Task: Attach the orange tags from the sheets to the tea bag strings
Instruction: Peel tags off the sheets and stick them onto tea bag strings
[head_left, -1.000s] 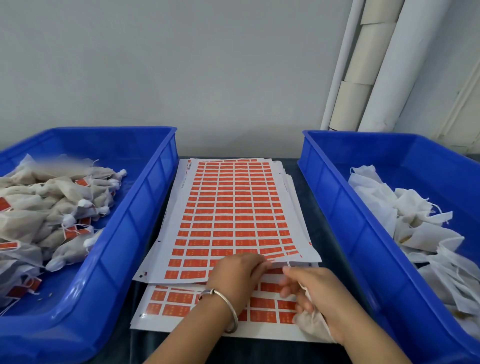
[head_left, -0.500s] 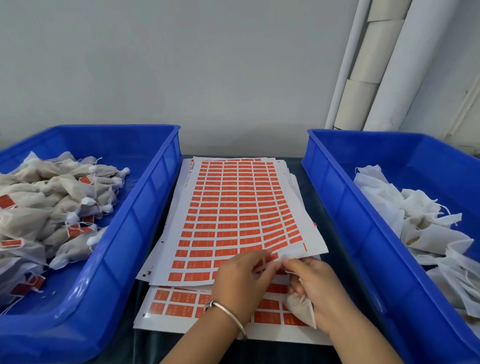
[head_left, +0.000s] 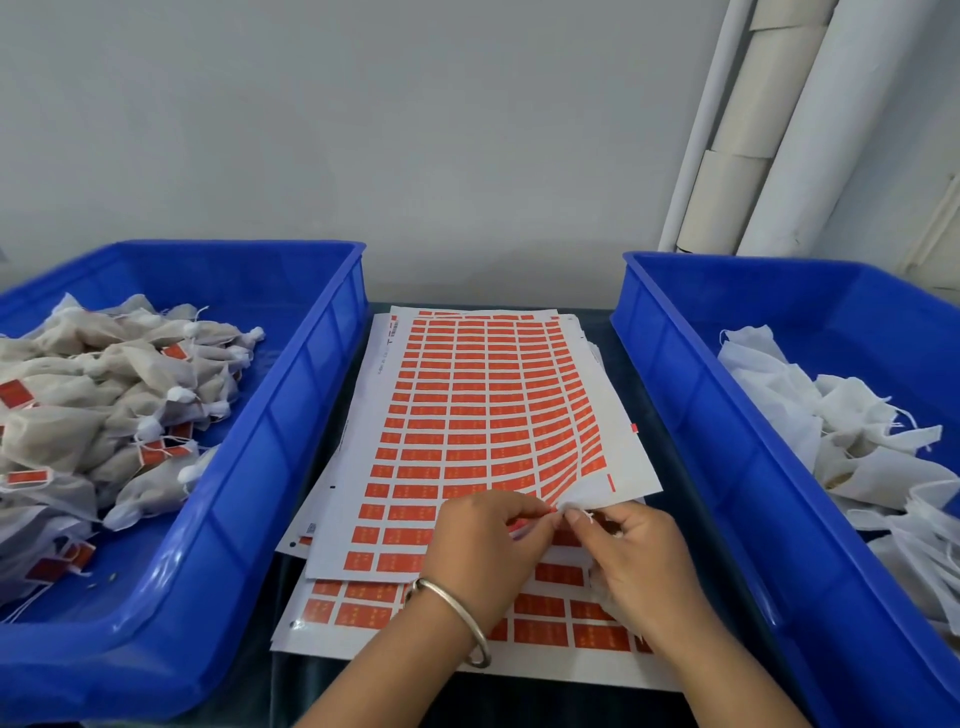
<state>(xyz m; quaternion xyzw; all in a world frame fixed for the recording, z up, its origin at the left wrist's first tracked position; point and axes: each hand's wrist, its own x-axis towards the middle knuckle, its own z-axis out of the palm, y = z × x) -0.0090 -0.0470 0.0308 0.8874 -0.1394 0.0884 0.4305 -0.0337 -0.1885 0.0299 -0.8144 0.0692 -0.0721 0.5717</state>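
A stack of white sheets with orange tags (head_left: 467, 415) lies on the table between two bins. The top sheet's near right corner (head_left: 576, 496) is lifted and curled. My left hand (head_left: 483, 551) pinches an orange tag (head_left: 532, 515) at that corner. My right hand (head_left: 639, 561) meets it fingertip to fingertip, pinching a white string end (head_left: 586, 514). A tea bag (head_left: 597, 590) is tucked under its palm and mostly hidden. A lower sheet with larger tags (head_left: 363, 613) sticks out toward me.
A blue bin (head_left: 291, 415) on the left holds several tea bags with orange tags (head_left: 104, 415). A blue bin (head_left: 701, 415) on the right holds white tea bags without tags (head_left: 831, 431). Paper rolls (head_left: 737, 156) lean in the back right corner.
The top sheet's near right corner has lifted and curled further. My hands have risen slightly and now meet at the fingertips, and the tea bag has slid deeper under my right palm.
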